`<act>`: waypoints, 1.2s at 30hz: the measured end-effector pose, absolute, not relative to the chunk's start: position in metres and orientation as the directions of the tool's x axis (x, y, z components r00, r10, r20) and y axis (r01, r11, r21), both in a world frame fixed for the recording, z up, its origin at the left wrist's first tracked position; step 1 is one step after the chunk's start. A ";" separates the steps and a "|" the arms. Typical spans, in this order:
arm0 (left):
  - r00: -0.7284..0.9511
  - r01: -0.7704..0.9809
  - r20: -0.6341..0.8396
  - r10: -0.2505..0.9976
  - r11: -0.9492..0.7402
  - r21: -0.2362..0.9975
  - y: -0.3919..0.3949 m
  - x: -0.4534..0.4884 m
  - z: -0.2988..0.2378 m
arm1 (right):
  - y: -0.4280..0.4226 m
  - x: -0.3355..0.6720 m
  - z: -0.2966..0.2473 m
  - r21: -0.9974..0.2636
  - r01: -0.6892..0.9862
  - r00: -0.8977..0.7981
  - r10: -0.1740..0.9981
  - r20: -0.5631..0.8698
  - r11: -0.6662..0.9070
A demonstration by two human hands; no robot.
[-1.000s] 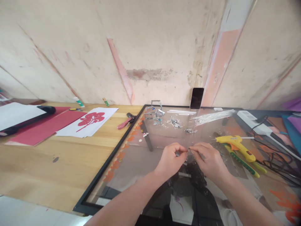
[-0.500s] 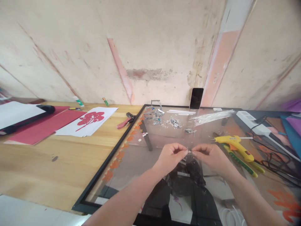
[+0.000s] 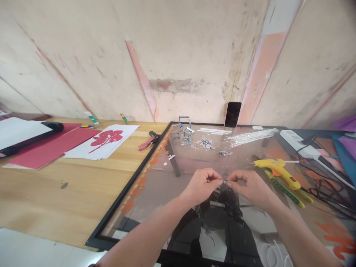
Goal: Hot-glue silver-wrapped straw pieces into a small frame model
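A large glossy glass panel in a thin black frame lies flat on the pale wooden table, mirroring the wall and bearing orange paper cutouts along its left edge. Above its middle, the left hand and right hand meet fingertip to fingertip, each pinching one end of a tiny silvery piece, too small to tell its shape. A yellow plastic glue gun rests on the glass just right of the hands, with shiny foil scraps scattered farther back.

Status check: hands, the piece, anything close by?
Left hand and right hand both pinching one tiny silvery piece above the glass panel. Glue gun lies just right of the hands, not touching.
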State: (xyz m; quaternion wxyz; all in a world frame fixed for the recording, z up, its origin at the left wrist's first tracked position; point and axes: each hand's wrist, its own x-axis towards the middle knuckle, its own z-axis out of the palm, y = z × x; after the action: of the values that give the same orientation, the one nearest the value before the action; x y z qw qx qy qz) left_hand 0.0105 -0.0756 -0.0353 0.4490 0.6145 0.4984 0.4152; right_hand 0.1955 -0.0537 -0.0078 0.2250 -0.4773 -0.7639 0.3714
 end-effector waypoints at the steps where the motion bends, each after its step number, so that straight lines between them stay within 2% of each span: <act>1: 0.158 0.236 0.055 0.986 -0.091 0.967 -0.076 0.010 -0.035 | -0.054 0.195 -0.007 -0.783 0.562 -0.444 0.896 -0.014 0.267; 14: 0.178 0.185 0.003 0.984 -0.037 0.982 -0.075 0.010 -0.038 | -0.052 0.193 -0.007 -0.786 0.569 -0.425 0.904 -0.032 0.240; 18: 0.180 0.184 0.000 0.984 -0.034 0.982 -0.075 0.009 -0.039 | -0.051 0.200 -0.005 -0.806 0.548 -0.475 0.877 -0.078 0.225; 27: 0.180 0.052 -0.058 0.982 0.050 0.997 -0.074 0.013 -0.048 | -0.052 0.200 -0.004 -0.802 0.554 -0.394 0.919 -0.017 0.223; 32: 0.192 0.084 -0.029 0.981 0.013 0.996 -0.076 0.014 -0.046 | -0.050 0.202 -0.007 -0.784 0.567 -0.414 0.910 -0.005 0.254; 36: 0.199 0.195 0.052 0.979 -0.092 0.977 -0.078 0.015 -0.040 | -0.051 0.203 -0.005 -0.764 0.591 -0.434 0.901 -0.029 0.260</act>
State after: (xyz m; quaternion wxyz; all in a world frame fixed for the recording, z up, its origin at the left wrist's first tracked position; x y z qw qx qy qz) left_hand 0.0146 -0.0784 -0.0397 0.4740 0.6122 0.4791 0.4136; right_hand 0.2028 -0.0506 -0.0053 0.2128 -0.4877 -0.7646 0.3636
